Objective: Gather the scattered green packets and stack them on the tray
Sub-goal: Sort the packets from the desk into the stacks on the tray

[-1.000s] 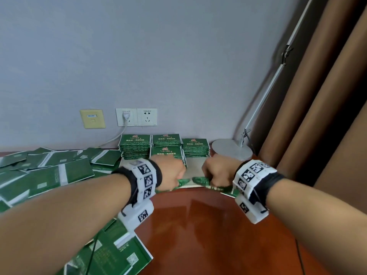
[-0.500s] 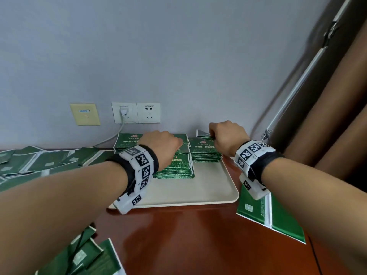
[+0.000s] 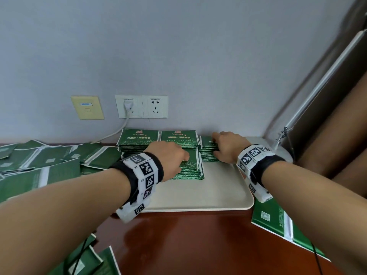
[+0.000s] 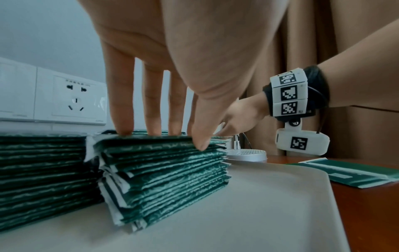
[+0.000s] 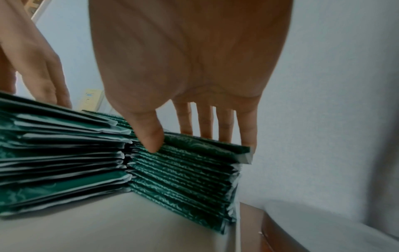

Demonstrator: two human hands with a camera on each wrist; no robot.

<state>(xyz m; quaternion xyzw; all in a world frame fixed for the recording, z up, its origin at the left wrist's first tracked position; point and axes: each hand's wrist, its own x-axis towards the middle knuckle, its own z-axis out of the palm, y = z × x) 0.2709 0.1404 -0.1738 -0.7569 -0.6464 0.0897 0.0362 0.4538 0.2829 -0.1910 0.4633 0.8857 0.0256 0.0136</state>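
A beige tray (image 3: 218, 195) carries several stacks of green packets near the wall. My left hand (image 3: 183, 158) is on the front middle stack (image 3: 191, 169). In the left wrist view its straight fingers (image 4: 121, 126) touch the stack's top at the far edge and the thumb presses the near edge of the top packets (image 4: 151, 145), pinching them. My right hand (image 3: 215, 147) is on the back right stack (image 3: 208, 157). There a top packet (image 5: 205, 146) lies askew, pinched between thumb and fingers (image 5: 224, 133).
Loose green packets (image 3: 39, 165) cover the table at the left, more lie at the bottom left (image 3: 89, 259), and one (image 3: 278, 221) lies right of the tray. A lamp base (image 3: 278, 149) stands behind my right wrist. Wall sockets with a plug (image 3: 129, 106) and a brown curtain (image 3: 337, 145) border the corner.
Both hands have moved from the tray's near edge to the stacks at the back, carrying packets. They have come down onto the stack tops, and the fingers have straightened.
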